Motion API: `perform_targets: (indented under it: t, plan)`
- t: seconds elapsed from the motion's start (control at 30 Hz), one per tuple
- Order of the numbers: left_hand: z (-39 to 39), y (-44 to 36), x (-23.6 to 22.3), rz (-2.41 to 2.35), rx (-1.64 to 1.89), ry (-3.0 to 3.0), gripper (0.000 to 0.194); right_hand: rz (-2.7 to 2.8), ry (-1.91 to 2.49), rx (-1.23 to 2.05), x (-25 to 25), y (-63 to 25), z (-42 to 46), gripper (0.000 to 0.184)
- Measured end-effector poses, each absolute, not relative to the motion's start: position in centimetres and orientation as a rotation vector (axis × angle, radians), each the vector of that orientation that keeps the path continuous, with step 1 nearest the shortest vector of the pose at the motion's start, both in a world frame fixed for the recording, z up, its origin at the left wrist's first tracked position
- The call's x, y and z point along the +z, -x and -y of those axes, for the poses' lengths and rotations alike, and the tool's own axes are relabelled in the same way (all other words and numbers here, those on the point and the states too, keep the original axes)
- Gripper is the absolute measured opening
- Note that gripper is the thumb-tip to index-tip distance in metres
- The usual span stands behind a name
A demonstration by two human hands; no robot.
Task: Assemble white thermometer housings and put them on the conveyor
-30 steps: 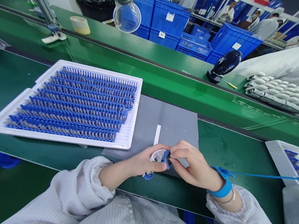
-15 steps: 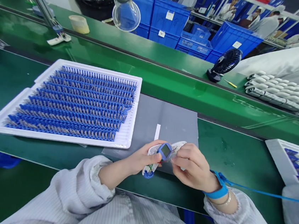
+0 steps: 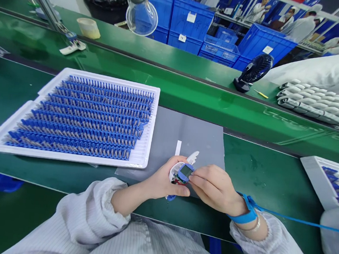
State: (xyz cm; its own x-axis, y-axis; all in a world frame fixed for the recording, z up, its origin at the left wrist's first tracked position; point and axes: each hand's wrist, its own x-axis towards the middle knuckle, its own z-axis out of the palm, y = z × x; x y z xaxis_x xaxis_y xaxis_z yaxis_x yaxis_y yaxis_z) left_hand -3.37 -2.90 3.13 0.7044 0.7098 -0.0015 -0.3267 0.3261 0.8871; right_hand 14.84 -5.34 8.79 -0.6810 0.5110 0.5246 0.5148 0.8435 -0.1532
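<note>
My left hand (image 3: 164, 179) is closed round an open white plastic housing (image 3: 173, 172), its thumb stretched across the near side. Over the housing sits a small blue-framed display (image 3: 186, 171) with a grey screen. Green and red bits show beneath the screen, and a blue round end pokes out below the thumb. My right hand (image 3: 211, 186) is closed in a pinch at the display's right edge; its fingertips partly hide what they grip. A white, wavy-edged part (image 3: 193, 157) sticks up behind the display. Under both hands lies a grey mat (image 3: 199, 134).
To the left, a white tray (image 3: 63, 155) carries rows of blue parts with metal springs. Another tray (image 3: 312, 174) stands at right. Beyond runs a green conveyor (image 3: 191, 89) with a white piece (image 3: 72, 47). A small fan (image 3: 255, 71) and stacked white parts (image 3: 320, 102) stand behind.
My right hand has shifted slightly left, from the white part to the display's edge. The housing has turned in my left hand, whose thumb has moved lower. The conveyor's white piece has slid right.
</note>
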Motion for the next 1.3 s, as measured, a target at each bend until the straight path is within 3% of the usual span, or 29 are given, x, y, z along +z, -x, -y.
perform_targets:
  t: [0.33, 0.7, 1.07, 1.3]
  plan:
    - [3.0, 3.45, 3.44, -0.419, 0.651, -0.917, 0.071, 2.556, 0.733, 0.069, 8.97, -14.5, 4.88, 0.014]
    - [2.98, 3.81, 3.93, -0.547, 0.673, -1.174, 0.047, 2.613, 0.707, 0.077, 9.29, -14.23, 4.64, 0.019]
    - [3.16, 3.66, 3.8, -0.555, 0.709, -1.371, 0.042, 2.687, 0.663, 0.088, 9.53, -13.99, 4.89, 0.028]
    - [3.14, 3.8, 4.05, -0.515, 0.785, -1.398, 0.034, 2.589, 0.655, 0.107, 9.08, -14.07, 4.82, 0.018]
